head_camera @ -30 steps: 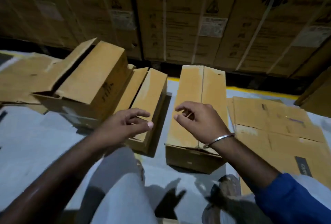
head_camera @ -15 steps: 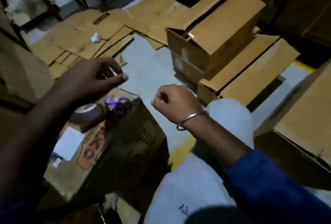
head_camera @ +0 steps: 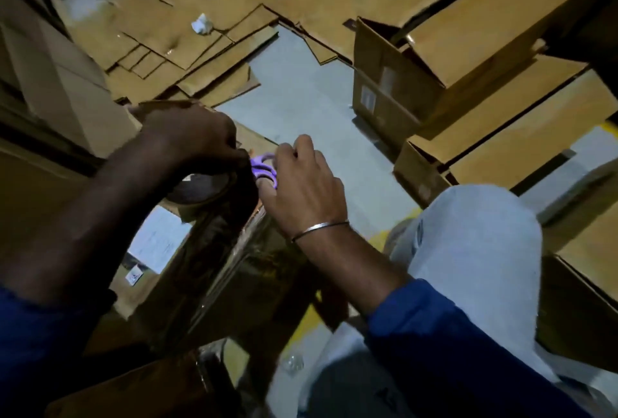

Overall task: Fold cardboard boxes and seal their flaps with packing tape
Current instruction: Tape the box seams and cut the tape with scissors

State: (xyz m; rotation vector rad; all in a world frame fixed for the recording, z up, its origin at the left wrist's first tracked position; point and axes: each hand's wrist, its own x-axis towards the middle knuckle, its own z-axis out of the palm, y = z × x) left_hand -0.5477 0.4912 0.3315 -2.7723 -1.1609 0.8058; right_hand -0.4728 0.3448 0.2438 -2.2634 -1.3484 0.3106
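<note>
The tape roll (head_camera: 204, 188) is held by the left hand (head_camera: 187, 140) on a dark box (head_camera: 214, 270). Purple scissors (head_camera: 264, 170) are gripped by the right hand (head_camera: 301, 183). Folded boxes (head_camera: 468, 59) are stacked nearby. Flat cardboard (head_camera: 174, 36) is left to fold.

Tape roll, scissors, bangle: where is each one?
Tape roll (head_camera: 204, 191): head view, on its dark side wall.
Scissors (head_camera: 264, 168): head view, on a purple handle loop.
Bangle (head_camera: 317, 228): head view, on the metal band.
</note>
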